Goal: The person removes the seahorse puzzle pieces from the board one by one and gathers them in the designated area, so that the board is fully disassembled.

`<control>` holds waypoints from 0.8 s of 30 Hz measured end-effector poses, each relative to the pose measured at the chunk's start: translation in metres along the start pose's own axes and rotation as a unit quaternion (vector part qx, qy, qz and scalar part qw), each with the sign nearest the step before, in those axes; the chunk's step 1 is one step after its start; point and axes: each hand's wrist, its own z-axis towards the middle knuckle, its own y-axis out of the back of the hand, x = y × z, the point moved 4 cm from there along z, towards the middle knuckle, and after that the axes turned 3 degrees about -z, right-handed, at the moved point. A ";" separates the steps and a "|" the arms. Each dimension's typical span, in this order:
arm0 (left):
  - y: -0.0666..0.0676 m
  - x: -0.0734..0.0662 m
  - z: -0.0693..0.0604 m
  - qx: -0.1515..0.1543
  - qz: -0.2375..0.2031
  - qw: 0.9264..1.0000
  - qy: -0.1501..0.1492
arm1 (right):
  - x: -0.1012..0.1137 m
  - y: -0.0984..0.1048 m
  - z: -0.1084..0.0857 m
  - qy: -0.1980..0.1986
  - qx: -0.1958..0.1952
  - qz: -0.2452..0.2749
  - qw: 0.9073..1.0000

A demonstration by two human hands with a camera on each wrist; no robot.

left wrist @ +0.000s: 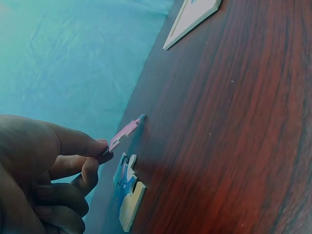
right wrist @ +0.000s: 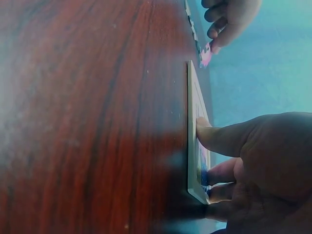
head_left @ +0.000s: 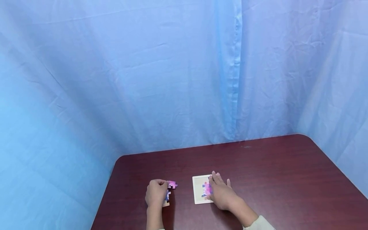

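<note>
Between thumb and forefinger, my left hand pinches a pink jigsaw piece, tilted just above the table. Beneath that hand lie more jigsaw pieces, partly hidden by it in the head view. To the right is a pale square puzzle tray with pink and blue pieces fitted in part of it; bare wood shows on its left side. My right hand rests over the tray's right side with straight fingers. Its thumb touches the near part in the right wrist view, and the hand hides some of the picture.
A dark red-brown wooden table with rounded far corners carries everything. Light blue curtains hang behind it and along both sides. A strip of tabletop separates the loose pieces from the tray.
</note>
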 end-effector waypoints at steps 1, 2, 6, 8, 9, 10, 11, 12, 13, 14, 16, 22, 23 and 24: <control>-0.001 0.000 0.000 0.000 -0.001 1.000 0.001 | 0.000 0.000 0.000 0.000 0.000 -0.002 1.000; -0.001 0.001 0.000 -0.001 -0.001 1.000 0.002 | 0.000 0.000 -0.001 0.001 0.000 -0.003 1.000; -0.001 0.001 0.000 -0.001 -0.005 1.000 0.005 | 0.000 0.000 -0.001 0.003 0.000 -0.008 1.000; -0.001 0.001 0.001 -0.001 -0.007 1.000 0.007 | 0.000 0.000 0.000 0.004 -0.001 -0.009 1.000; -0.001 0.001 0.001 0.000 -0.008 1.000 0.008 | -0.001 0.000 0.000 0.003 -0.001 -0.009 1.000; -0.002 0.002 0.001 0.001 -0.010 1.000 0.011 | -0.001 0.000 0.000 0.003 -0.002 -0.010 1.000; -0.002 0.002 0.002 0.004 -0.011 1.000 0.012 | -0.001 0.000 0.000 0.003 -0.002 -0.010 1.000; -0.002 0.002 0.002 0.006 -0.012 1.000 0.014 | -0.001 0.000 0.000 0.003 -0.002 -0.008 1.000; -0.002 0.002 0.002 0.008 -0.013 1.000 0.015 | -0.001 0.000 0.000 0.003 -0.003 -0.008 1.000; -0.002 0.003 0.002 0.009 -0.013 1.000 0.015 | -0.001 0.000 0.000 0.003 -0.003 -0.007 1.000; -0.002 0.004 0.003 0.011 -0.014 1.000 0.017 | -0.001 0.000 0.000 0.002 -0.002 -0.007 1.000; 0.000 0.004 0.002 0.004 -0.019 1.000 0.016 | -0.001 0.000 0.000 0.000 0.003 -0.010 1.000; 0.000 0.004 0.001 0.003 -0.020 1.000 0.016 | -0.001 0.000 0.000 0.000 0.003 -0.010 1.000; 0.000 0.003 0.001 0.002 -0.020 1.000 0.015 | -0.001 0.000 0.000 0.000 0.003 -0.010 1.000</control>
